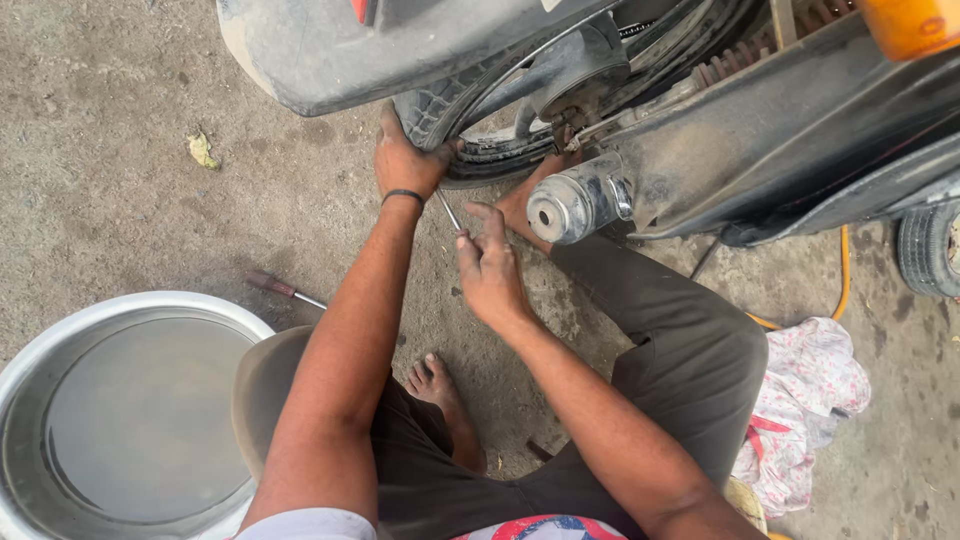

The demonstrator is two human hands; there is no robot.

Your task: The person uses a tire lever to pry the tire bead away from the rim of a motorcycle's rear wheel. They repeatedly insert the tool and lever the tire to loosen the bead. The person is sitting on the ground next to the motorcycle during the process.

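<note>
The thin metal rod (449, 211) runs slantwise from the rear tyre (440, 112) down and away toward the person, its upper tip just below the tyre, its lower end pinched in the right hand (490, 270), which is closed around it. The left hand (405, 160) lies nearer the tyre, palm pressed on the tread, fingers curled over it. Right of the tyre hangs the chrome exhaust end (575, 202). A screwdriver (283, 289) lies on the ground well left of the tyre, by a water basin (30, 350)
</note>
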